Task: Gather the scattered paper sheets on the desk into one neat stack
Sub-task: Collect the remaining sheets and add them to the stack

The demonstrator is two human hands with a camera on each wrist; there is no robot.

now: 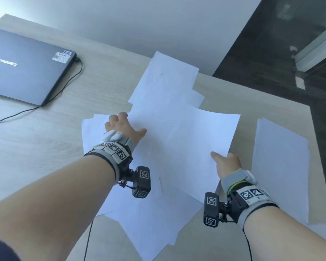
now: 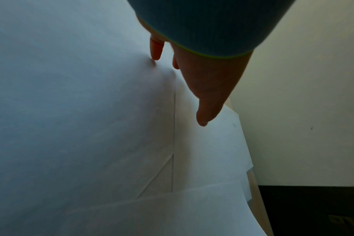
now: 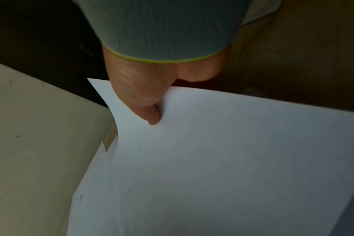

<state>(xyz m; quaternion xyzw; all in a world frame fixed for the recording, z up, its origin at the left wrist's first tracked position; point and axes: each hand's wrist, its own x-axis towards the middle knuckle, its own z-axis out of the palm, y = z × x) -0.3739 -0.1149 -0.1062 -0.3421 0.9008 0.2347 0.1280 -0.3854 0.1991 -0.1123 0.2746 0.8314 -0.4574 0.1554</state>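
Note:
Several white paper sheets lie overlapped on the wooden desk (image 1: 45, 147). My right hand (image 1: 220, 159) pinches the near right corner of the top sheet (image 1: 201, 140), thumb on top, and that corner is lifted and curved. In the right wrist view the right hand (image 3: 148, 111) has its thumb on the top sheet (image 3: 212, 159), with the other fingers hidden beneath. My left hand (image 1: 128, 125) rests on the left side of the pile (image 1: 158, 213). In the left wrist view the left hand (image 2: 184, 86) presses a fingertip (image 2: 156, 55) into the paper (image 2: 81, 127). A separate sheet (image 1: 279, 166) lies at the right.
A closed dark laptop (image 1: 26, 68) sits at the back left with its black cable (image 1: 68, 85) trailing across the desk. The desk's right edge runs beside the separate sheet, with dark floor (image 1: 271, 53) beyond it. A pale wall stands behind the desk.

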